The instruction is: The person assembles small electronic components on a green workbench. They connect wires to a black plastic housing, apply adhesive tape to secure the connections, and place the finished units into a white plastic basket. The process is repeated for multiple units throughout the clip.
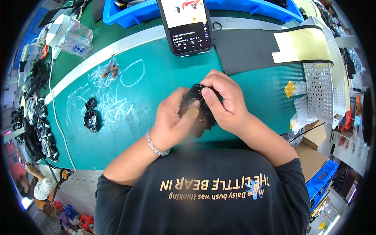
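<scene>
Both my hands are closed around a dark, glossy plastic part (206, 120) over the near middle of the table. My left hand (172, 119) grips its left side, with the thumb lying across it. From the right, my right hand (228, 102) holds the upper end, thumb pressed on top near some thin reddish lines that may be wires. The fingers hide much of the part, and its lower end is blurred. Off to the left lies a similar-looking small black plastic piece (91, 117), touched by neither hand.
A lit phone (190, 37) stands beyond my hands, before blue bins (135, 13). A clear bag with small orange-brown pieces (109, 72) lies at left, near a plastic jar (76, 37). At right are a black mat (246, 49) and a perforated white rack (321, 84).
</scene>
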